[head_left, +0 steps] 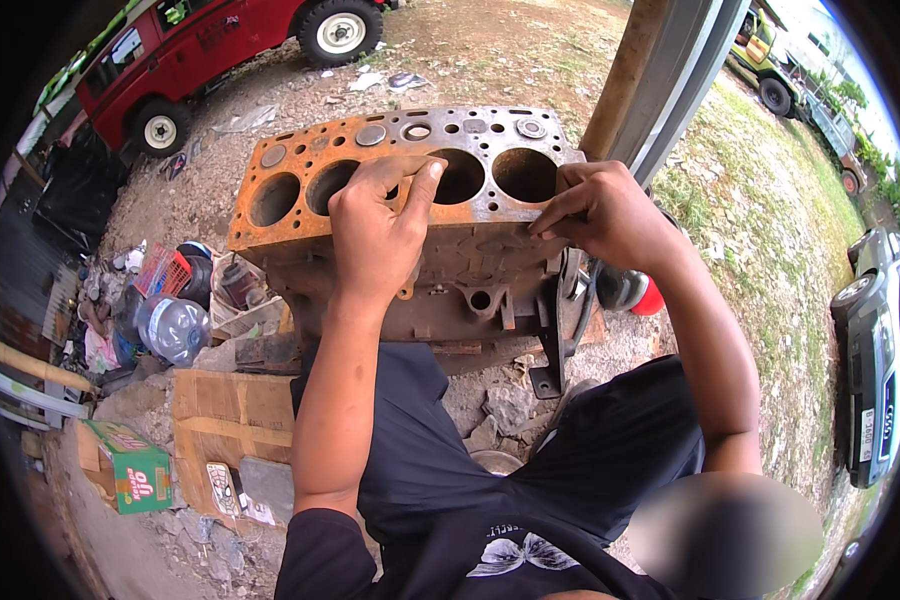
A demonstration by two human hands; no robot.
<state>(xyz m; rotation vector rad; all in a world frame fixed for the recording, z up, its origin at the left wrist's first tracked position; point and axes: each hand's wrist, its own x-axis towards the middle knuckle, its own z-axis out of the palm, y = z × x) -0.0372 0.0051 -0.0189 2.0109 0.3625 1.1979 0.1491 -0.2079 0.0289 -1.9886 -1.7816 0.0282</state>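
Note:
A rusty engine block [370,248] stands in front of me, its flat top facing up with several large round cylinder bores. Orange rust covers the left part of that top; toward the right the metal looks greyer. Above the middle bores is my left hand [380,225], thumb and forefinger pinched together. Whatever lies between those fingers is too small or hidden to name. My right hand [615,210] is at the block's near right corner, beside the rightmost bore [525,175]. Its fingers are bent and closed at the edge, and I cannot make out anything in them.
A metal post [660,90] rises just behind the block's right end. On the left lie a large clear plastic bottle [173,328], flattened cardboard [210,405] and a green box [135,475]. A red vehicle [210,50] stands beyond; broken stones [515,408] lie between my legs.

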